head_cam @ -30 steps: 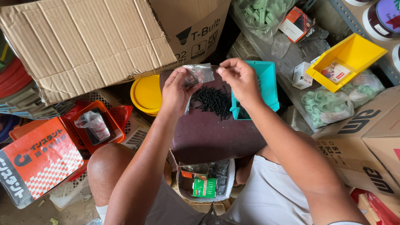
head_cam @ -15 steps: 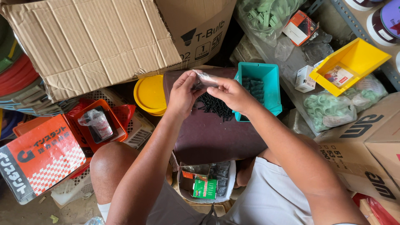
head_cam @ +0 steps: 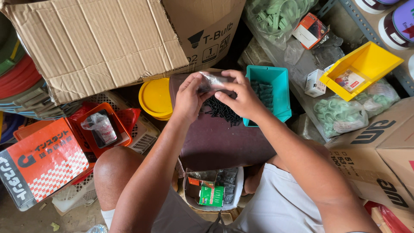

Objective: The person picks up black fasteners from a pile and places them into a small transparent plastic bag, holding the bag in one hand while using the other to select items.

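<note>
My left hand (head_cam: pixel 188 97) and my right hand (head_cam: pixel 242 98) together grip a small crumpled clear plastic bag (head_cam: pixel 213 80) above a dark maroon board (head_cam: pixel 220 142) that lies across my lap. A pile of small black screws (head_cam: pixel 222 110) sits on the board right under the bag. To the right of my right hand stands a teal plastic bin (head_cam: pixel 269 95) with black screws inside it.
A big cardboard box (head_cam: pixel 103 43) stands at the back left, a yellow lid (head_cam: pixel 156 98) beside the board, an orange tray (head_cam: pixel 103 127) and red box (head_cam: pixel 41 159) left. A yellow bin (head_cam: pixel 362 67), bags of green parts (head_cam: pixel 340 114) and cartons crowd the right. A small box (head_cam: pixel 211 190) sits between my knees.
Both hands have come closer together and bunched the plastic bag between them. The view has shifted slightly; the screw pile and the teal bin stay in place.
</note>
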